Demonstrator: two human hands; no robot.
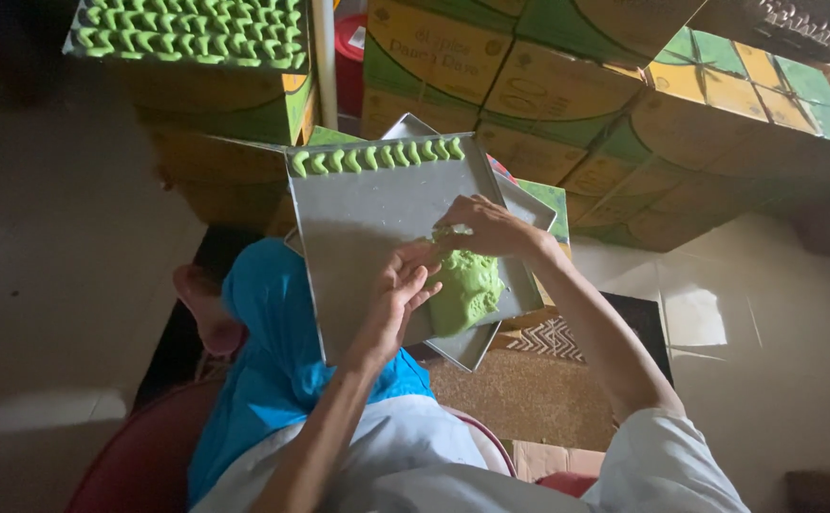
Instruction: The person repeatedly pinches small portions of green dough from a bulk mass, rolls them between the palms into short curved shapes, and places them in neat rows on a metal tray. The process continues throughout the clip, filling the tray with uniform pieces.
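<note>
A metal baking tray [358, 223] rests on my lap, tilted toward me. Along its far edge runs a row of several small curved green dough pieces [377, 157]. A large lump of green dough [467, 290] lies on the tray's near right corner. My left hand [401, 290] touches the lump's left side with fingers spread. My right hand [486, 228] is above the lump, its fingers pinched on a small bit of dough at the top.
Another tray [192, 33] full of shaped green pieces sits on cardboard boxes at the top left. Stacked yellow and green cartons [548, 85] fill the back. More trays [477, 347] lie under the one on my lap. A patterned mat [548, 337] covers the floor.
</note>
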